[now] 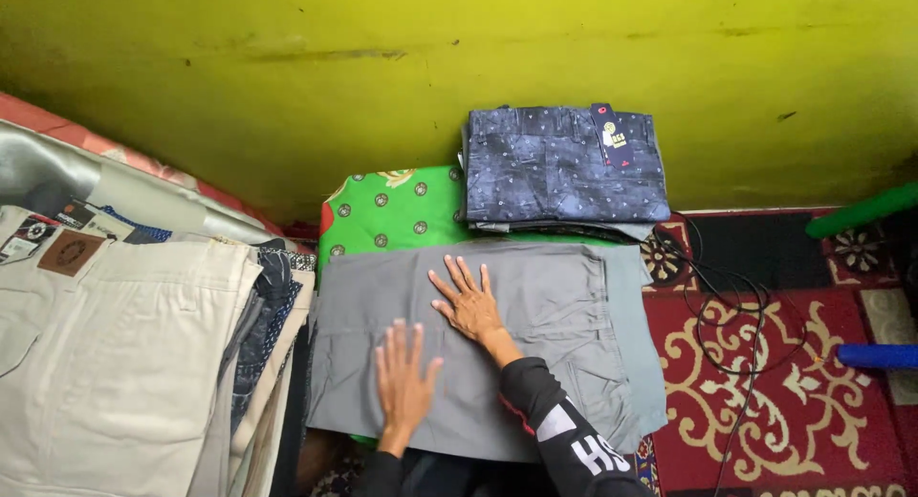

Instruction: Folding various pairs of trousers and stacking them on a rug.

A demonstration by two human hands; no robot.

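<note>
A folded pair of grey trousers (564, 315) lies flat on a green patterned cushion (392, 210). My left hand (404, 382) rests palm down on the near part of the grey cloth, fingers spread. My right hand (469, 301), in a black sleeve, presses flat on the middle of the same cloth. Neither hand grips anything. Behind the grey trousers sits a folded stack of dark blue patterned shorts (559, 167) with a tag on top.
A pile of folded beige and dark trousers (124, 363) fills the left. A yellow-green wall (459, 48) stands behind. To the right a red patterned carpet (794, 401) carries a black cable (736, 315), a blue bar (875, 356) and a green bar (861, 210).
</note>
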